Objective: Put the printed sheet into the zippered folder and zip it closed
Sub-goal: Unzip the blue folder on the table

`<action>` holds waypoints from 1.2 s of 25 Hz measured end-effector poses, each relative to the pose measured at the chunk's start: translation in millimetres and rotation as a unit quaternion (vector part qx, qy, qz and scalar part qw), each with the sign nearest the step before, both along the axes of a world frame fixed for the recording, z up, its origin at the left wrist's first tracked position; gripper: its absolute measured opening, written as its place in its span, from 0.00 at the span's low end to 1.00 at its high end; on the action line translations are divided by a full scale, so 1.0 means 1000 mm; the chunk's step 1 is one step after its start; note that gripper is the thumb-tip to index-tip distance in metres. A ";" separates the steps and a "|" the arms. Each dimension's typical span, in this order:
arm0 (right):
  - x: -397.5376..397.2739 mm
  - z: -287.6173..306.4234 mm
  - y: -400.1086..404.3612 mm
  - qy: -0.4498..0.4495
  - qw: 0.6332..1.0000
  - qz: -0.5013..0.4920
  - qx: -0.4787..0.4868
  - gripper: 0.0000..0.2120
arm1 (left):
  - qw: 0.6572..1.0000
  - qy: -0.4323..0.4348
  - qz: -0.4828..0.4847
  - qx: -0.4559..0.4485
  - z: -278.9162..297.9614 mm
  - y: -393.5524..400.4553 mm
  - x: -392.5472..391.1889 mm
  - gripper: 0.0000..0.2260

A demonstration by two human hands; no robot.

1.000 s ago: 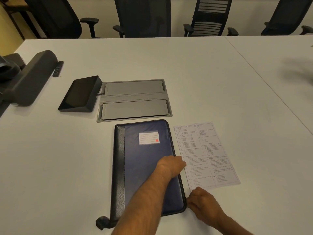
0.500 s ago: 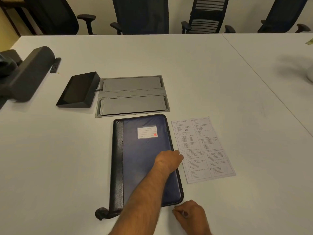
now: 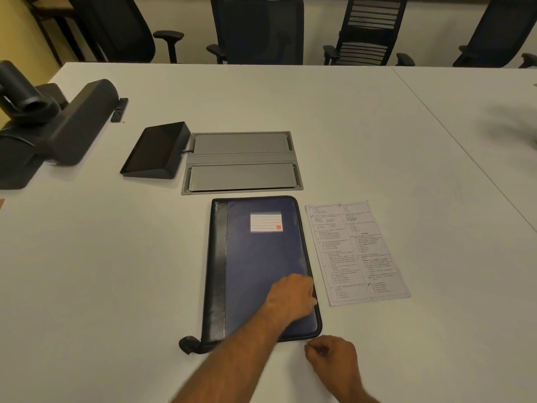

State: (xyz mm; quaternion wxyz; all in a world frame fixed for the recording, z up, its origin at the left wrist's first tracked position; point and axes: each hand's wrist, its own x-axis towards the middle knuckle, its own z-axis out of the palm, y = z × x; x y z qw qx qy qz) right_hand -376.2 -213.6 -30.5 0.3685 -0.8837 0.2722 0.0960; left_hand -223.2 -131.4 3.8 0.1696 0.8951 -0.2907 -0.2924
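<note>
Head view. The zippered folder point(image 3: 261, 266), dark blue with a black spine strip along its left side, is seen lying flat and closed on the white table point(image 3: 116, 271), a white label point(image 3: 266, 222) near its far end. The printed sheet point(image 3: 356, 251) is laid flat on the table just beside the folder's right edge, outside it. The left hand point(image 3: 292, 295) is pressed palm-down on the near right part of the cover, its fingers curled over the right edge; whether anything is pinched there cannot be told. The right hand point(image 3: 331, 359) is held loosely closed at the folder's near right corner; whether the zipper pull is between its fingertips cannot be told. Beyond the folder, a grey cable hatch point(image 3: 241, 161) and a dark tablet stand point(image 3: 157, 151) are noted.
</note>
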 end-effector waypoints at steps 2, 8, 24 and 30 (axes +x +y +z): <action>0.000 0.001 0.001 0.012 1.000 -0.002 0.003 0.10 | 0.996 0.057 0.041 0.057 -0.006 0.013 -0.019 0.13; -0.001 0.005 0.006 0.016 1.000 -0.008 -0.012 0.16 | 0.972 0.151 0.169 0.053 -0.016 0.041 -0.059 0.14; -0.005 0.005 0.006 0.024 0.977 -0.152 0.148 0.10 | 0.854 0.269 0.394 -0.208 -0.034 0.045 -0.111 0.09; 0.018 0.002 -0.004 0.016 0.886 -0.339 0.315 0.13 | 0.897 0.182 0.375 -0.149 -0.033 0.040 -0.114 0.09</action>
